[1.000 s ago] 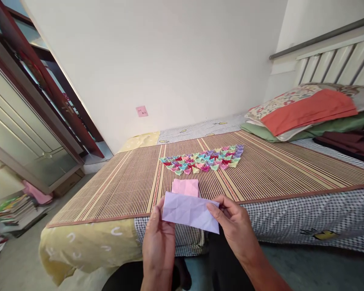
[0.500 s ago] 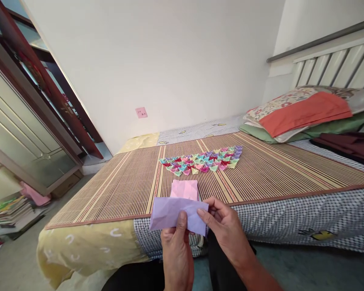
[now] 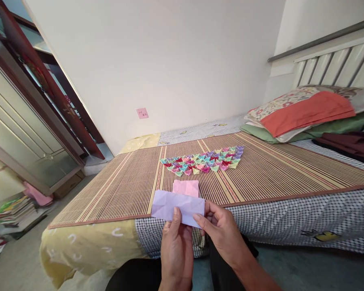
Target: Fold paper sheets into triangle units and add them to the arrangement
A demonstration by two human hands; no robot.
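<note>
A folded strip of purple paper (image 3: 166,205) is held between both hands at the bed's front edge. My left hand (image 3: 176,246) pinches its lower middle, thumb on top and fingers behind. At the strip's right end, my right hand (image 3: 220,226) grips it between thumb and fingers. Just beyond the strip lies pink square paper (image 3: 185,188) on the striped mat (image 3: 127,182), partly covered by the purple paper. Farther back, several small folded paper pieces (image 3: 204,161) in many colours stand in rows.
Pillows (image 3: 309,115) and a dark red cloth (image 3: 348,145) lie on the bed's right side. A pink note (image 3: 142,113) is on the wall. Books (image 3: 13,212) are stacked on the floor at left, near a glass-panelled door (image 3: 33,125).
The purple strip has moved slightly up and left, and its right end is now lower relative to the left. Both hands still hold it; my left thumb has shifted slightly left.
</note>
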